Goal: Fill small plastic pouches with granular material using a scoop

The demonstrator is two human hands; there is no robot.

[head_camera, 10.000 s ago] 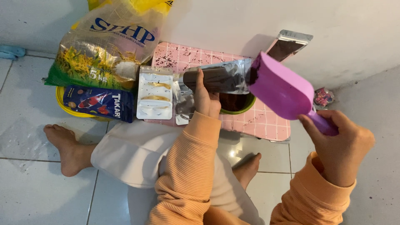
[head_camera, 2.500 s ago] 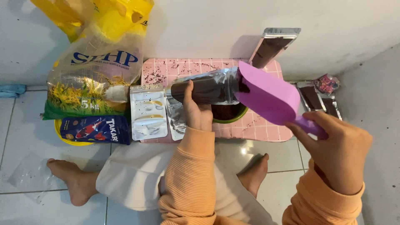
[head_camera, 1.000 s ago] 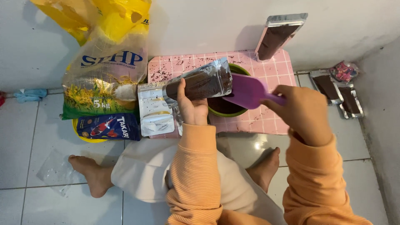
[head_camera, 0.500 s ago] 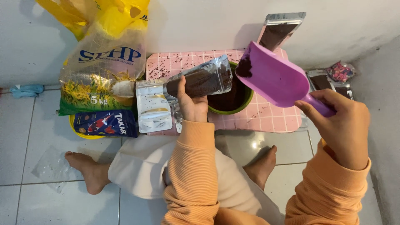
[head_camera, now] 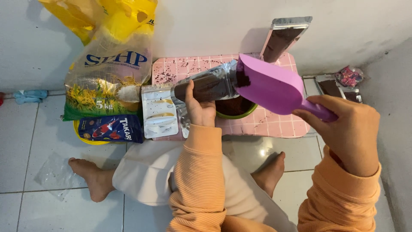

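- My left hand (head_camera: 201, 111) is wrapped around a clear pouch (head_camera: 206, 85) of brown grains, held sideways above the green bowl (head_camera: 235, 108).
- My right hand (head_camera: 346, 129) is clenched on the purple scoop (head_camera: 269, 86), whose tip meets the pouch mouth.
- The bowl sits on a pink tray (head_camera: 274, 124), mid-scene, near the far wall.

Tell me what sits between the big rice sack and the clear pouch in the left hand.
Head view: a small white sachet pack lies flat between the rice sack and the clear pouch.

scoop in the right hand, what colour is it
The scoop is pinkish purple, a plain light magenta, with dark brown powder at its mouth. The head view shows it clearly.
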